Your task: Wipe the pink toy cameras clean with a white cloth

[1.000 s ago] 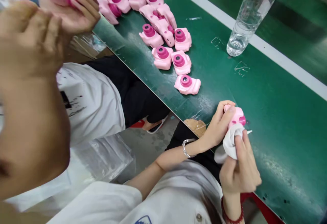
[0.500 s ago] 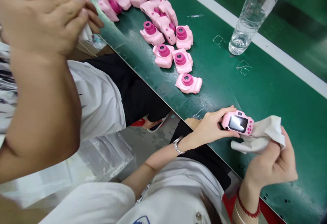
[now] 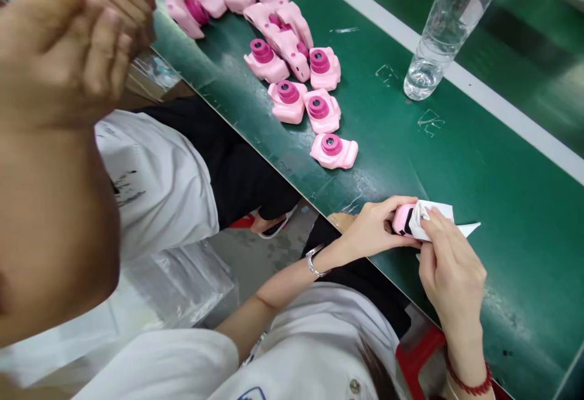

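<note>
My left hand (image 3: 375,224), with a silver watch on its wrist, grips one end of a pink toy camera (image 3: 401,217) just above the green table. The camera's screen side faces up. My right hand (image 3: 456,269) pinches a white cloth (image 3: 441,211) and presses it on that side, with the fingertips at the screen. Cloth and fingers hide most of the screen and the buttons. One pointed corner of the cloth sticks out to the right. Nearest to my hands on the table is another pink camera (image 3: 334,150), its lens up.
More pink cameras (image 3: 287,92) lie in a row and a heap toward the upper left. A clear water bottle (image 3: 424,71) stands by the white strip (image 3: 483,101). Close on the left is a co-worker's blurred arm (image 3: 55,223). A red stool (image 3: 417,357) shows below the table edge.
My right hand has moved left and brought the cloth over the camera's screen, which was uncovered before. My left hand keeps its hold. The co-worker's hands have shifted left.
</note>
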`<state>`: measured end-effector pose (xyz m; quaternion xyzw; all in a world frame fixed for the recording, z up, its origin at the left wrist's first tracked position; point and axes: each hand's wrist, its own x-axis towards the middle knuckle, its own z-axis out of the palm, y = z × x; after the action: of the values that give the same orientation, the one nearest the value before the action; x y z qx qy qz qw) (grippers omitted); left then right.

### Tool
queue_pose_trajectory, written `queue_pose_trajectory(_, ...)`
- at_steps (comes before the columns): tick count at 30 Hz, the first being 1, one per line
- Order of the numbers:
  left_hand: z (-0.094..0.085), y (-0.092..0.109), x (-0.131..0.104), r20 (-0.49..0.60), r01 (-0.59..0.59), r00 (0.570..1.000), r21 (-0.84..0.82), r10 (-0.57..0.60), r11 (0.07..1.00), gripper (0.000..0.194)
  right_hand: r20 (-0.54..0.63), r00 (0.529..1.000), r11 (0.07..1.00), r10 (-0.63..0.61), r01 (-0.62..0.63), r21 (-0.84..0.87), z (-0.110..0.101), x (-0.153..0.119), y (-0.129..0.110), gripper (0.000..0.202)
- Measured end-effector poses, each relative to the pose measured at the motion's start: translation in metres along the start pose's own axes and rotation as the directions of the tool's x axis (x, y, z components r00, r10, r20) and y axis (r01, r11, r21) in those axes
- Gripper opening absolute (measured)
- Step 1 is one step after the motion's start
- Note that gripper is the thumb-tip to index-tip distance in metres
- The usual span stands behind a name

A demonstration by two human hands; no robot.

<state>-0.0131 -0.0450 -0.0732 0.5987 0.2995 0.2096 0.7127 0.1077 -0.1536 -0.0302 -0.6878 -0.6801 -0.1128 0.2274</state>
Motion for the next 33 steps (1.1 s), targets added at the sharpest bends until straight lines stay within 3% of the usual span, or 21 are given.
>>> queue_pose_trajectory(7, -0.003, 0.002, 0.001, -0.028, -0.093, 0.994, 0.259, 0.104, 0.961, 0.037, -0.038, 0.998, 0.994, 0.056, -0.052, 0.095, 0.027, 0.000, -0.022, 0.040)
queue_pose_trajectory(9, -0.003, 0.002, 0.000, -0.019, -0.126, 0.991, 0.241, 0.134, 0.962, 0.040, -0.057, 0.996, 0.986, 0.063, -0.053, 0.155, 0.026, -0.003, -0.026, 0.040)
queue_pose_trajectory(12, -0.004, -0.001, 0.000, 0.028, -0.112, 0.994, 0.106, 0.109, 0.988, 0.044, -0.035, 0.998, 0.926, 0.054, -0.037, 0.375, 0.011, -0.015, -0.023, 0.037)
queue_pose_trajectory(14, -0.004, -0.002, 0.001, 0.058, -0.066, 0.996, 0.035, 0.064, 0.997, 0.053, 0.077, 0.984, 0.822, 0.161, -0.177, 0.541, -0.002, -0.030, -0.015, 0.034)
queue_pose_trajectory(15, -0.005, -0.003, 0.002, 0.067, -0.048, 0.997, 0.015, 0.047, 0.999, 0.061, 0.142, 0.948, 0.747, 0.285, -0.313, 0.586, -0.007, -0.039, -0.009, 0.031)
queue_pose_trajectory(16, -0.006, -0.003, 0.003, 0.073, -0.040, 0.997, 0.002, 0.040, 0.999, 0.068, 0.192, 0.873, 0.647, 0.449, -0.466, 0.603, -0.011, -0.047, -0.002, 0.027)
queue_pose_trajectory(18, -0.007, -0.003, 0.004, 0.080, -0.049, 0.996, -0.028, 0.051, 0.998, 0.074, 0.185, 0.600, 0.377, 0.778, -0.682, 0.627, -0.014, -0.063, 0.015, 0.018)
queue_pose_trajectory(19, -0.008, -0.003, 0.005, 0.090, -0.053, 0.994, -0.054, 0.057, 0.997, 0.075, 0.148, 0.455, 0.258, 0.878, -0.711, 0.655, -0.014, -0.069, 0.023, 0.014)
queue_pose_trajectory(20, -0.009, -0.002, 0.005, 0.100, -0.051, 0.993, -0.080, 0.059, 0.995, 0.074, 0.113, 0.347, 0.179, 0.931, -0.704, 0.687, -0.014, -0.072, 0.030, 0.011)
queue_pose_trajectory(21, -0.009, -0.002, 0.005, 0.109, -0.045, 0.992, -0.107, 0.056, 0.993, 0.075, 0.094, 0.287, 0.138, 0.953, -0.689, 0.712, -0.012, -0.073, 0.035, 0.008)
queue_pose_trajectory(22, -0.010, 0.000, 0.004, 0.117, -0.034, 0.992, -0.131, 0.050, 0.991, 0.075, 0.087, 0.267, 0.124, 0.960, -0.680, 0.722, -0.011, -0.072, 0.038, 0.007)
queue_pose_trajectory(25, -0.009, 0.005, 0.000, 0.134, -0.010, 0.990, -0.163, 0.032, 0.987, 0.074, 0.159, 0.317, 0.101, 0.935, -0.669, 0.736, -0.009, -0.058, 0.033, 0.018)
queue_pose_trajectory(29, -0.008, 0.014, -0.006, 0.134, -0.054, 0.988, -0.118, 0.070, 0.992, 0.068, 0.442, 0.468, -0.017, 0.765, -0.672, 0.741, -0.007, -0.033, 0.018, 0.040)
queue_pose_trajectory(33, -0.010, 0.026, -0.010, 0.068, -0.084, 0.994, -0.011, 0.084, 0.996, 0.066, 0.580, 0.485, -0.084, 0.655, -0.715, 0.693, -0.002, -0.026, 0.018, 0.041)
